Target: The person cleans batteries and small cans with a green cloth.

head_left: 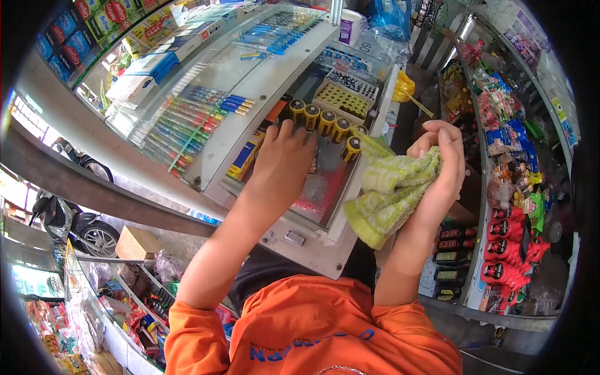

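My left hand (286, 156) reaches into the glass-fronted display drawer (340, 215), back upward, with its fingers bent down among the batteries. A row of thick black-and-gold batteries (327, 122) stands upright just beyond its fingertips, and a similar battery (352, 149) stands to the right. What lies under the palm is hidden. In my right hand (447, 159) is a bunched green cloth (394, 190), gripped between thumb and fingers above the drawer's right edge. Behind the row sits a box of small yellow-topped batteries (342, 101).
Bundles of pens (187, 125) lie on the sloping glass shelf to the left. A white cup (351, 28) stands at the back. Shelves of packaged goods (506, 244) line the right side. Cardboard box (136, 242) and motorbike (78, 225) are at the left.
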Available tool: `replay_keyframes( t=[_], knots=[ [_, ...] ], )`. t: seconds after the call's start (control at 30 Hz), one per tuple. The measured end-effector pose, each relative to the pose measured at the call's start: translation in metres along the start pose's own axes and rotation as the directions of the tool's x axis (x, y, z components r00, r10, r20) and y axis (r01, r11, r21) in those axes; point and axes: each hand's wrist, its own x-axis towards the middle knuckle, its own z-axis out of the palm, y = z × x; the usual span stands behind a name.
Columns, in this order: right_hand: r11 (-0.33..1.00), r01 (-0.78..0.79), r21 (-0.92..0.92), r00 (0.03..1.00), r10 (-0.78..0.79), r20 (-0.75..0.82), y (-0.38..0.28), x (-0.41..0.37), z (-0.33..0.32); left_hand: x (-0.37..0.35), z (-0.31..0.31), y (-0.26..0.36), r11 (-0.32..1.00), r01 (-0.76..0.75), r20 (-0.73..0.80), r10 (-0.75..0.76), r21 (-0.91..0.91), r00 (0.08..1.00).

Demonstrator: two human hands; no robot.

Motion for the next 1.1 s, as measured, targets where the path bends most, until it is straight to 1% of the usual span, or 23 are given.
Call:
replay_keyframes(
  t=[0.07, 0.17, 0.2, 0.27, 0.3, 0.33, 0.37, 0.4, 0.43, 0.47, 0.53, 0.57, 0.6, 0.67, 0.77, 0.8, 0.83, 0.87, 0.93, 0.97, 1.03, 1.07, 1.1],
  knots=[
    [1.0, -0.013, 0.007, 0.999, 0.013, 0.04, 0.005, -0.002, -0.001, 0.008, 0.002, -0.005, 1.0, -0.017, 0.265, 0.02, -0.01, 0.964],
    [0.999, -0.019, 0.036, 0.996, 0.022, -0.085, 0.007, -0.003, 0.005, 0.007, -0.007, -0.008, 0.997, -0.044, 0.317, 0.062, -0.065, 0.947],
    [0.99, -0.016, 0.141, 0.985, 0.04, -0.165, 0.005, 0.0, 0.006, 0.006, -0.009, -0.007, 0.997, -0.052, 0.321, 0.068, -0.059, 0.945],
    [0.94, 0.01, 0.341, 0.943, 0.105, -0.315, 0.005, 0.003, 0.005, -0.004, -0.012, -0.002, 0.911, 0.066, 0.06, -0.046, -0.408, 0.997],
    [0.894, 0.014, 0.448, 0.955, 0.12, -0.27, 0.006, 0.001, 0.002, -0.005, -0.022, 0.008, 0.911, 0.062, 0.067, -0.038, -0.407, 0.997],
    [0.894, 0.015, 0.449, 0.953, 0.123, -0.276, 0.006, -0.003, 0.005, -0.004, -0.034, 0.024, 0.792, 0.1, 0.017, -0.112, -0.603, 0.994],
    [0.94, 0.065, 0.335, 0.974, 0.014, -0.227, 0.003, -0.008, 0.02, -0.003, -0.041, 0.04, 0.632, 0.114, -0.018, -0.199, -0.766, 0.98],
    [0.965, 0.13, 0.226, 0.982, -0.095, -0.161, 0.001, -0.012, 0.034, -0.004, -0.025, 0.055, 0.535, -0.047, -0.183, -0.204, -0.844, 0.962],
    [0.991, 0.129, 0.026, 0.991, -0.129, 0.027, 0.009, -0.023, 0.038, -0.004, -0.027, 0.07, 0.475, -0.102, -0.209, -0.177, -0.874, 0.962],
    [0.866, 0.418, -0.273, 0.887, -0.325, 0.327, 0.012, -0.026, 0.036, -0.001, -0.033, 0.083, 0.426, -0.185, -0.305, -0.234, -0.886, 0.923],
    [0.807, 0.501, -0.314, 0.833, -0.35, 0.429, 0.012, -0.03, 0.036, 0.006, -0.037, 0.078, 0.095, -0.118, -0.145, -0.372, -0.988, 0.917],
    [0.805, 0.505, -0.313, 0.83, -0.353, 0.431, 0.011, -0.028, 0.037, 0.005, -0.033, 0.078, 0.186, -0.127, -0.185, -0.336, -0.974, 0.924],
    [0.885, 0.401, -0.238, 0.882, -0.303, 0.361, 0.01, -0.023, 0.038, 0.001, -0.028, 0.079, 0.274, -0.138, -0.219, -0.292, -0.952, 0.931],
    [0.979, 0.196, -0.045, 0.957, -0.182, 0.224, 0.009, -0.012, 0.042, -0.009, -0.026, 0.096, 0.255, -0.13, -0.192, -0.239, -0.958, 0.952],
    [0.921, 0.309, -0.239, 0.919, -0.223, 0.326, 0.006, -0.036, 0.041, -0.009, -0.028, 0.083, 0.251, -0.142, -0.205, -0.245, -0.957, 0.948],
    [0.86, 0.375, -0.345, 0.898, -0.244, 0.367, 0.008, -0.043, 0.042, -0.005, -0.033, 0.076, 0.134, -0.141, -0.175, -0.292, -0.981, 0.94],
    [0.854, 0.411, -0.319, 0.906, -0.342, 0.25, 0.014, -0.051, 0.055, -0.003, -0.037, 0.07, 0.016, -0.137, -0.135, -0.331, -0.99, 0.934],
    [0.854, 0.422, -0.305, 0.901, -0.358, 0.244, 0.012, -0.043, 0.05, -0.006, -0.038, 0.07, 0.032, -0.148, -0.15, -0.325, -0.988, 0.934],
    [0.827, 0.479, -0.293, 0.865, -0.388, 0.32, 0.003, -0.028, 0.032, -0.023, -0.036, 0.073, 0.288, -0.05, -0.093, -0.137, -0.956, 0.986],
    [0.923, 0.363, -0.128, 0.92, -0.333, 0.208, -0.005, -0.026, 0.04, -0.026, -0.041, 0.071, 0.297, -0.057, -0.099, -0.13, -0.953, 0.987],
    [0.906, 0.388, -0.171, 0.896, -0.327, 0.299, -0.013, -0.022, 0.031, -0.033, -0.05, 0.069, -0.055, 0.272, 0.275, -0.054, -0.961, 0.96],
    [0.887, 0.407, -0.219, 0.869, -0.303, 0.39, -0.015, -0.023, 0.026, -0.033, -0.047, 0.072, -0.063, 0.274, 0.278, -0.056, -0.96, 0.959],
    [0.886, 0.418, -0.201, 0.888, -0.351, 0.298, -0.012, -0.023, 0.033, -0.032, -0.042, 0.077, -0.274, 0.212, 0.241, -0.077, -0.938, 0.967]
  ],
)
